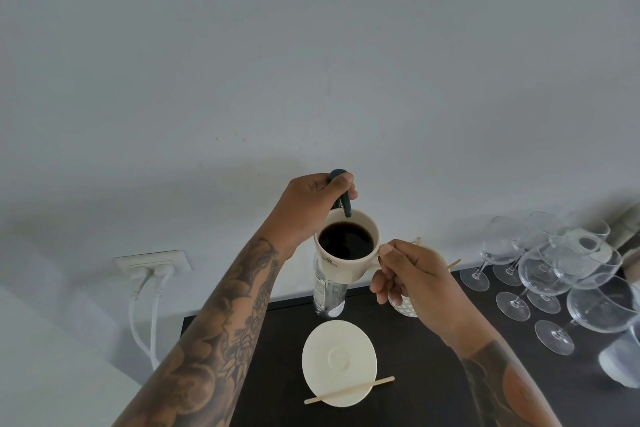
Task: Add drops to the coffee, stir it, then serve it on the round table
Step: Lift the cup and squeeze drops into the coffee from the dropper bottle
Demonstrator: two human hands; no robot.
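My right hand point(412, 277) holds a cream cup of black coffee point(346, 243) by its handle, lifted above the dark table. My left hand point(311, 204) grips a small dark green dropper bottle point(341, 192), tipped with its nozzle over the cup's far rim. Below, on the table, lies the empty cream saucer point(338, 362) with a wooden stir stick point(349, 390) resting across its near edge.
A clear bottle point(327, 298) stands behind the saucer, under the cup. A patterned small cup point(403, 305) with sticks sits behind my right hand. Several wine glasses point(554, 270) crowd the table's right side. A wall socket with white cables point(152, 270) is at left.
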